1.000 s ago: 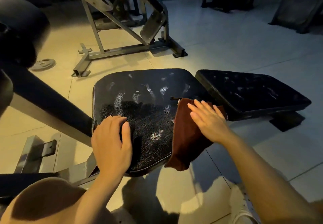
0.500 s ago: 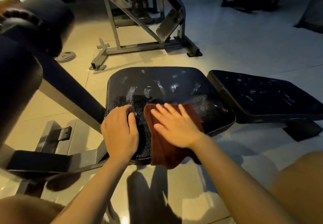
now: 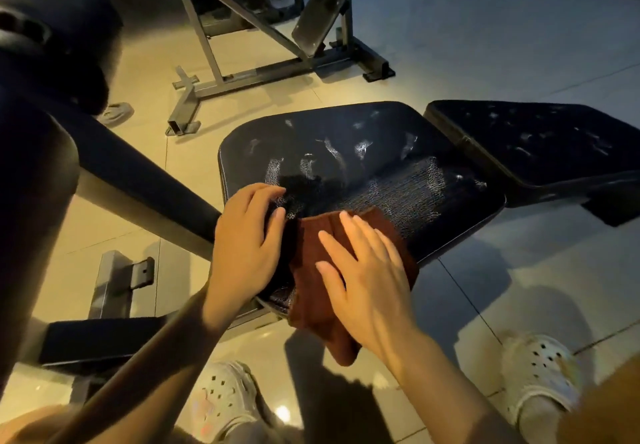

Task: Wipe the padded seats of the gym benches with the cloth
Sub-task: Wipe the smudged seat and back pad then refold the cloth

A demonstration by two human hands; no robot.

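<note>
— Pale glossy floor tiles stretch bare toward twelve and one o'clock; a grey steel machine frame stands at eleven.

— And the hands?

— The right hand, fingers straight, presses the brown ribbed cloth on the black padded seat, draping over its six o'clock edge. The left hand rests flat just beside, at the seat's left edge.

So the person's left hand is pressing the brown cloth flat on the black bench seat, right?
Not quite: the head view shows the right hand pressing the brown cloth flat on the black bench seat. The left hand rests on the bare pad beside it.
</note>
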